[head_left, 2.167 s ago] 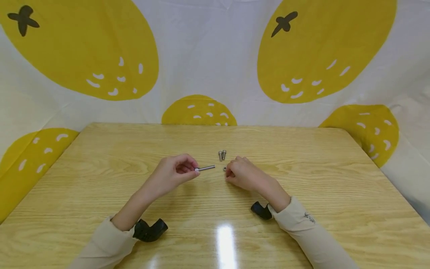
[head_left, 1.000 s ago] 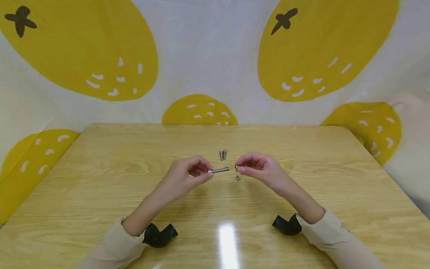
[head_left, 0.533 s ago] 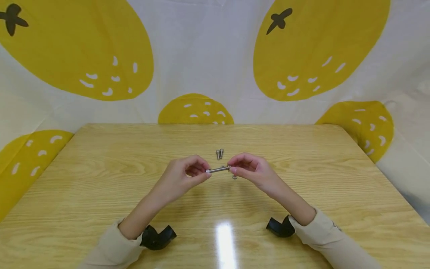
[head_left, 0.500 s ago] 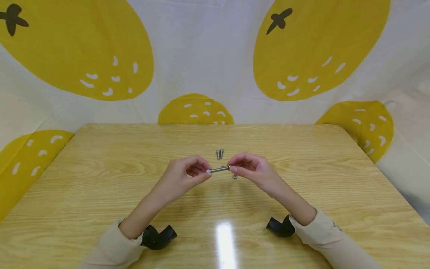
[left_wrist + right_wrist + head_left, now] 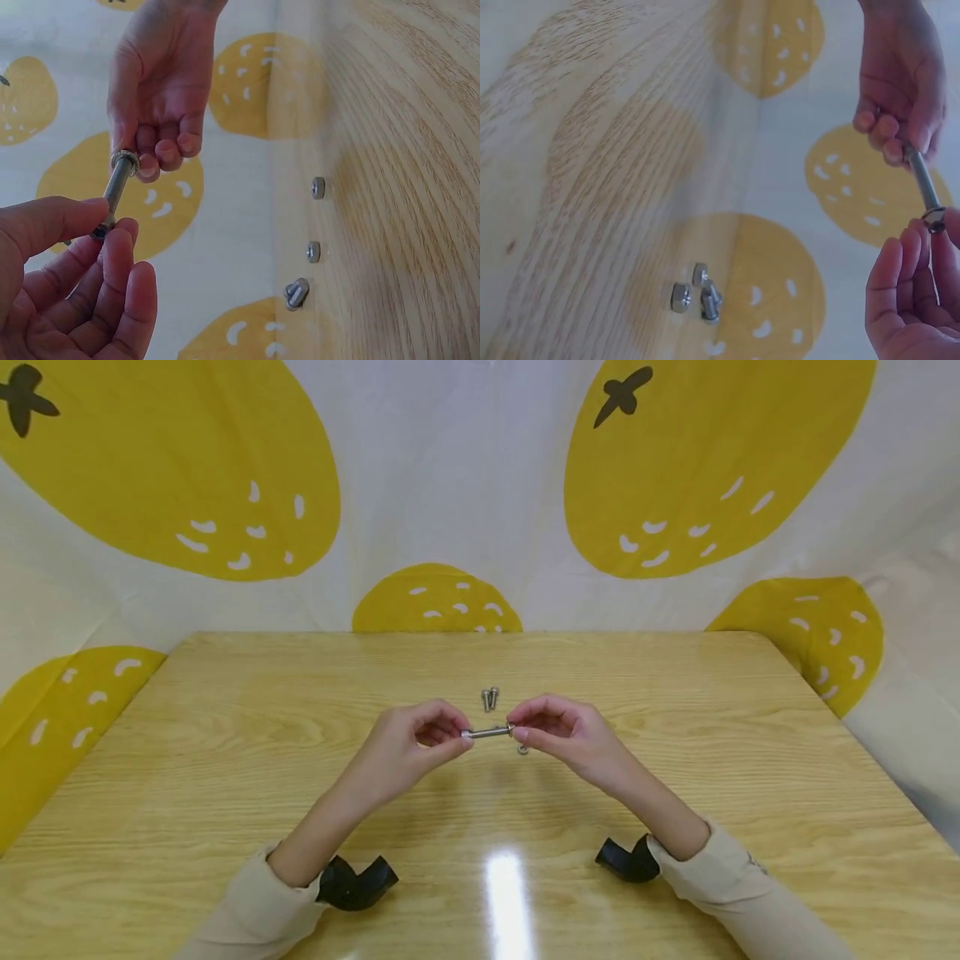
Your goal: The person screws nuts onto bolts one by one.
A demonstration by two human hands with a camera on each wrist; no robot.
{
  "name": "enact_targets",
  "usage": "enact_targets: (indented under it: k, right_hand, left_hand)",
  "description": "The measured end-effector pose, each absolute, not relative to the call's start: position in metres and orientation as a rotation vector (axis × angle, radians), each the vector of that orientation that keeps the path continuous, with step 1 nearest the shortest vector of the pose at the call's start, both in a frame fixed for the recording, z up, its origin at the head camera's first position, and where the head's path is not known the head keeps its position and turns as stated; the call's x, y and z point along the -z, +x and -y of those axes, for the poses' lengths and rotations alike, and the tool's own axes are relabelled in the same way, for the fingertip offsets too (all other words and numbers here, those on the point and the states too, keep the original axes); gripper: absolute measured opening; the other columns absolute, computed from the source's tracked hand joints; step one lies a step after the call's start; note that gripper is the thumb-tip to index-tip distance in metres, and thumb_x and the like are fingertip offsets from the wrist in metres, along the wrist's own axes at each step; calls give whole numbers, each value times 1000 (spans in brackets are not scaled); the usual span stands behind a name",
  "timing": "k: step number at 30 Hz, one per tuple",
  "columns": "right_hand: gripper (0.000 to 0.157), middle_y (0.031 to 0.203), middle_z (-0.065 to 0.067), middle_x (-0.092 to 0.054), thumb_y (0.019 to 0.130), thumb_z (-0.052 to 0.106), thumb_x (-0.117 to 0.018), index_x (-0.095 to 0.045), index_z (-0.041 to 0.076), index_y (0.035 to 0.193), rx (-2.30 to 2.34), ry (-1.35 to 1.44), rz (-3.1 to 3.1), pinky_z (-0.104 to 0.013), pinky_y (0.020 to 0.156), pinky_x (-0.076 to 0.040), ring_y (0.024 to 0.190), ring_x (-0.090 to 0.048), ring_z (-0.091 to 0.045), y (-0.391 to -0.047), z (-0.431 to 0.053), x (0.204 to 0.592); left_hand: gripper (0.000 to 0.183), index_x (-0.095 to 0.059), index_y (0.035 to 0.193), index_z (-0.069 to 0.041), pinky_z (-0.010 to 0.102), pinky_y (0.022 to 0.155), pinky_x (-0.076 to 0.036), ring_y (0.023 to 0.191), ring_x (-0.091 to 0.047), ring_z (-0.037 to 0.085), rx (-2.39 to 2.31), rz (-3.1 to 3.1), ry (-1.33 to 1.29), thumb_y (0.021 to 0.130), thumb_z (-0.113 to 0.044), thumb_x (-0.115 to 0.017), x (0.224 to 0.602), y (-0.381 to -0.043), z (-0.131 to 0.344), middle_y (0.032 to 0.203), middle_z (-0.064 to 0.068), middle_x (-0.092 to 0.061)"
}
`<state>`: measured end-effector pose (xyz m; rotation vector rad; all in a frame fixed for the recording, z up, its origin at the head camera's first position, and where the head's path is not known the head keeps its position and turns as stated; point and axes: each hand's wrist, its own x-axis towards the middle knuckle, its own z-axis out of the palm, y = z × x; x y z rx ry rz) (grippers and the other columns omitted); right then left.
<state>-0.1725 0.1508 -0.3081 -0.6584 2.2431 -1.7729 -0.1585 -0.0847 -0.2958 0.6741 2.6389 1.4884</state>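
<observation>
Above the middle of the table, my left hand (image 5: 408, 743) pinches a long silver bolt (image 5: 487, 732) by its head, between thumb and fingers. The shank points right. My right hand (image 5: 562, 735) pinches a nut (image 5: 934, 219) at the free end of that bolt. In the left wrist view the nut (image 5: 125, 163) sits around or against the bolt's tip; how far it is threaded I cannot tell. Two loose nuts lie on the table below the hands: one nut (image 5: 318, 187) and another nut (image 5: 313, 252), standing apart in the left wrist view.
Two shorter bolts (image 5: 490, 699) lie side by side on the wooden table (image 5: 300, 693), beyond the hands. A cloth (image 5: 457, 485) with yellow fruit print hangs behind the table's far edge. Black wrist mounts (image 5: 358, 883) show at both sleeves.
My right hand has picked up a nut from the table and brought it left to the bolt's tip. The left hand has shifted right with the bolt. Over the last half second both stay nearly still.
</observation>
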Motion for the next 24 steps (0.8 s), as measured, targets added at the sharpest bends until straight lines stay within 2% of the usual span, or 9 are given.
enact_targets:
  k: [5,9,12,16,24]
  right_hand:
    - [28,99,-16,-65,90,13,-61,-58,-3,113,1807,-649,-2196,-38,83,-53,85,-66,-15,-173,-149,307]
    - [29,102,-28,-64,90,10,-61,-57,-7,113,1863,-624,-2126,-42,83,-53,88,-68,-21,-172,-148,307]
    - [30,105,-32,-62,88,8,-63,-57,-7,113,1882,-589,-2115,-43,83,-53,89,-68,-20,-172,-147,308]
    - [30,103,-26,-64,86,7,-65,-59,-5,113,1877,-536,-2162,-37,81,-54,85,-68,-14,-171,-145,309]
    - [23,96,-16,-65,84,6,-67,-63,-2,105,1863,-652,-2322,-32,74,-56,80,-67,-15,-171,-143,312]
  left_hand:
    - [11,-66,94,-11,24,68,-53,74,-61,9,-1493,-2661,668,86,-18,-68,295,-159,85,84,-1,-68]
    - [11,-66,93,-10,24,68,-53,74,-62,10,-1519,-2656,656,86,-16,-68,296,-158,85,84,1,-68]
    - [11,-65,93,-9,24,68,-53,74,-62,10,-1538,-2650,645,85,-16,-68,297,-158,85,84,1,-68]
    - [11,-66,94,-9,24,68,-53,74,-62,10,-1552,-2640,646,85,-16,-68,299,-159,85,85,1,-68]
    - [11,-66,94,-9,24,67,-53,73,-63,12,-1560,-2649,646,86,-17,-67,299,-159,85,84,1,-68]
